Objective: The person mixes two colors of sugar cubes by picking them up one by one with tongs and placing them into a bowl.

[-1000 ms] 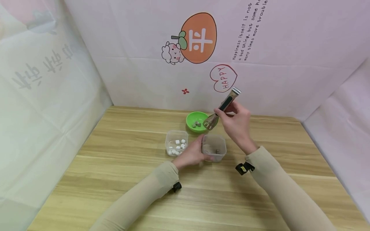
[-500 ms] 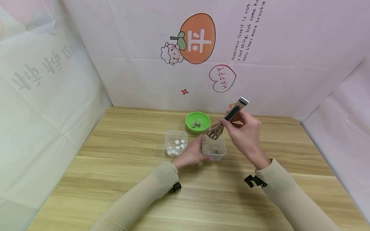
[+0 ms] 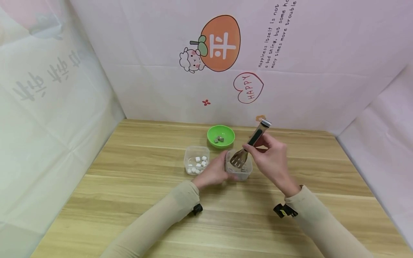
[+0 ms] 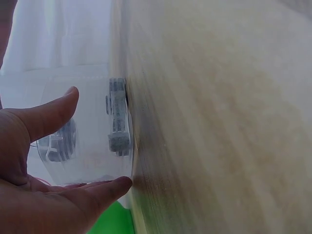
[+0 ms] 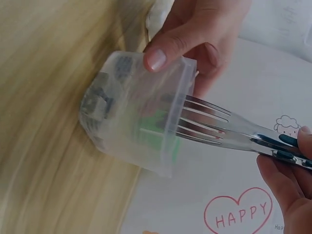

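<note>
My left hand (image 3: 213, 172) grips a clear plastic tub (image 3: 242, 176) from its left side, thumb on one wall and fingers on another in the left wrist view. Small grey cubes (image 5: 100, 102) lie at the tub's bottom. My right hand (image 3: 272, 157) pinches metal food tongs (image 3: 238, 159) with dark grip inlays between thumb and fingers. The slotted ends of the tongs point down into the tub's mouth; in the right wrist view their tines (image 5: 204, 122) pass the rim, above the cubes.
Behind the tub stands a green bowl (image 3: 228, 133) with several grey cubes in it. A second clear tub (image 3: 188, 154), left of my left hand, contains several white cubes (image 3: 198, 159). A printed white cloth (image 3: 155, 93) rises along the wooden table's back edge.
The right hand has carried the tongs from beside the green bowl, rightward and then down into the clear tub's opening. The left hand and the tub have stayed in place.
</note>
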